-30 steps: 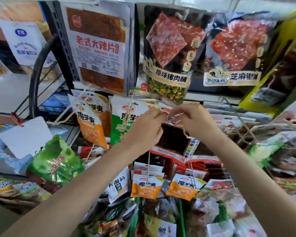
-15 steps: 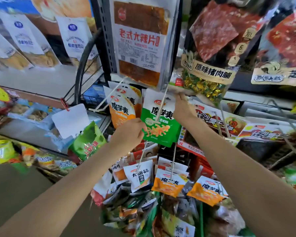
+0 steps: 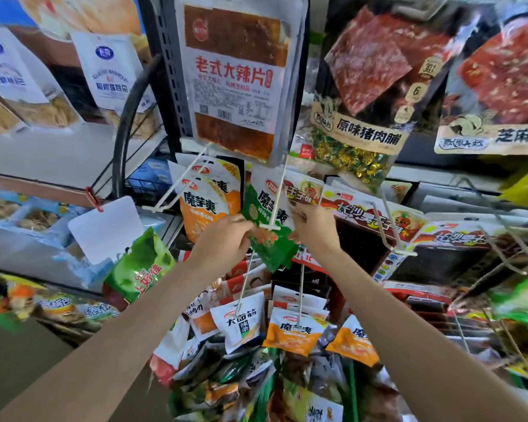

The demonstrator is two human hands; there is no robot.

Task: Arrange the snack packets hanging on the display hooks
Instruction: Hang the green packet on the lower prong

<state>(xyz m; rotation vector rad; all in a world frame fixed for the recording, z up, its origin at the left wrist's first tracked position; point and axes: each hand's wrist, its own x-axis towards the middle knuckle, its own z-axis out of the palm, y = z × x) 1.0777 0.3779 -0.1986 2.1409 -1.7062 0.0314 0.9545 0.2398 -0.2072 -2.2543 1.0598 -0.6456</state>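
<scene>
Green packet (image 3: pixel 269 236) between your hands, tilted on white hook (image 3: pixel 276 202) | left hand (image 3: pixel 223 239) pinches left edge | right hand (image 3: pixel 313 225) grips right edge, equally near

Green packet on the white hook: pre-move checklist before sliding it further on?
1. Left hand holds the green packet at its left edge: ok.
2. Right hand holds its right edge: ok.
3. Packet's hang hole threaded on the white hook: cannot tell, the hole is hidden.
4. Packet hangs straight: not ok, it is tilted.
5. Orange packet on the neighbouring hook stays apart from the green one: not ok, the two overlap at the edge.
6. Hook tip free of the fingers: ok.
</scene>
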